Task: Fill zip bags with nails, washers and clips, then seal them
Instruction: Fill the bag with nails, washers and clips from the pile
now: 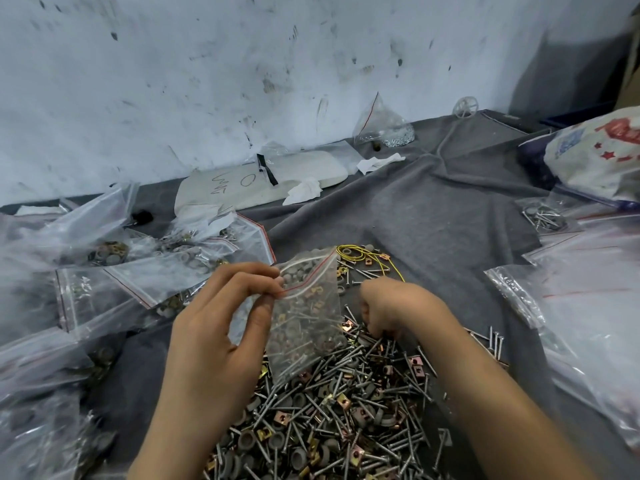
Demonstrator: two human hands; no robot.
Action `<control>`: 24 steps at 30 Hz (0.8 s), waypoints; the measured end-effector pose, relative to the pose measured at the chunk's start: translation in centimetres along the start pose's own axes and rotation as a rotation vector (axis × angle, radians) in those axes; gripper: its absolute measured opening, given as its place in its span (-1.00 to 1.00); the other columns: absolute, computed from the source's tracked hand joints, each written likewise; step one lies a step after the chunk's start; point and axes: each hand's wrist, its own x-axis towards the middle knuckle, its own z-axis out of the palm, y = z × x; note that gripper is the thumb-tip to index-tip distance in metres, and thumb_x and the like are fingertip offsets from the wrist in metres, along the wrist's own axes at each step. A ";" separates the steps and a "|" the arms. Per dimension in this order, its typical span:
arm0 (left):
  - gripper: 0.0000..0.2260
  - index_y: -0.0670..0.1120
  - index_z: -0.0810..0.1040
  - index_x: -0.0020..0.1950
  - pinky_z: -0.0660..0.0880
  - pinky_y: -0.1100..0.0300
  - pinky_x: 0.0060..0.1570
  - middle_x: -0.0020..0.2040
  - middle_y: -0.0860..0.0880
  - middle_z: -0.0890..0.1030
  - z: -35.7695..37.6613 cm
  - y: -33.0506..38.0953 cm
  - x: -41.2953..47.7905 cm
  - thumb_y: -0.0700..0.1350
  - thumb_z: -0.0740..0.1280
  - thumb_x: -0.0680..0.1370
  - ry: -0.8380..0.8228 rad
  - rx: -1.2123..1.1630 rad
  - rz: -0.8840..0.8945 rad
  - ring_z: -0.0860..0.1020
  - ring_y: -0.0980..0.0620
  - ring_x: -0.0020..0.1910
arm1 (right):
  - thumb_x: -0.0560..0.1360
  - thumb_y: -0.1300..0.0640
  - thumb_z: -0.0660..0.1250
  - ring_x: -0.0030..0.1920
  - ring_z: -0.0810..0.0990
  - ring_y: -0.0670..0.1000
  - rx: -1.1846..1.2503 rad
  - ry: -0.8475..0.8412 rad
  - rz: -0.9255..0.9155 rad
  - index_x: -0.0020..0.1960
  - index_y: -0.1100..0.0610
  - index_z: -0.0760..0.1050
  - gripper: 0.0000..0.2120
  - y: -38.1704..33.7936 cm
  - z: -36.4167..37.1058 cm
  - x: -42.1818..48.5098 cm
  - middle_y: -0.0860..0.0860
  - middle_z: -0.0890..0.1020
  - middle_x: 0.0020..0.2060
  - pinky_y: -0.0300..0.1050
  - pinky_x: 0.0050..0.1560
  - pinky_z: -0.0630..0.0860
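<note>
Bag: your left hand point(221, 327) pinches the limp zip bag point(306, 313) at its red-lined mouth; keep hold there.
Right hand point(391, 306): curled shut over the pile point(346, 410); contents unseen.

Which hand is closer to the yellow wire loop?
The right hand. It is closed just below the yellow wire loop, over the pile of nails. The left hand is farther off to the left, pinching the zip bag.

Clear zip bag point(306, 317) held upright, open, over loose hardware pile point(332, 420)
</note>
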 end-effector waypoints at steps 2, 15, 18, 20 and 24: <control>-0.87 -0.04 0.58 -0.11 0.42 0.42 0.05 0.01 0.13 0.59 0.0 0.0 0.1 -0.09 0.24 0.52 0.000 -0.009 0.001 0.56 0.24 0.06 | 0.42 0.30 0.39 -0.08 0.64 0.13 0.043 -0.001 0.002 -0.03 0.23 0.49 -0.86 0.3 -0.2 0.1 0.14 0.61 -0.03 0.03 -0.01 0.62; -0.84 -0.05 0.58 -0.12 0.41 0.42 0.03 0.02 0.13 0.59 0.0 0.0 0.0 -0.07 0.22 0.53 -0.017 -0.008 0.015 0.56 0.21 0.07 | 0.46 0.29 0.40 -0.34 0.51 -0.13 0.816 0.611 -0.504 -0.19 0.07 0.56 -0.86 0.4 -3.8 -2.9 -0.10 0.59 -0.35 -0.24 -0.26 0.47; -0.82 -0.04 0.58 -0.12 0.43 0.37 0.02 0.02 0.14 0.58 0.1 0.2 0.1 -0.04 0.20 0.53 -0.027 -0.014 0.029 0.56 0.20 0.06 | 0.46 0.29 0.39 -0.15 0.57 -0.12 0.933 0.629 -0.765 -0.15 0.05 0.57 -0.86 -0.9 -4.3 -4.8 -0.04 0.63 -0.21 -0.27 -0.10 0.49; -0.83 -0.02 0.57 -0.12 0.43 0.36 0.01 0.02 0.15 0.58 0.2 0.2 0.1 -0.04 0.20 0.53 -0.028 -0.016 0.034 0.56 0.19 0.06 | 0.46 0.28 0.39 -0.02 0.59 -0.03 0.894 0.617 -0.823 -0.13 0.06 0.59 -0.87 -1.5 -4.1 -5.5 0.05 0.62 -0.08 -0.14 0.00 0.52; -0.83 -0.02 0.57 -0.11 0.42 0.38 0.01 0.02 0.16 0.58 0.2 0.2 0.1 -0.04 0.20 0.53 -0.025 -0.019 0.038 0.56 0.19 0.06 | 0.47 0.24 0.40 0.04 0.58 -0.14 0.761 0.573 -0.820 -0.09 0.04 0.63 -0.88 -2.3 -3.7 -5.7 -0.02 0.61 0.02 -0.34 -0.11 0.44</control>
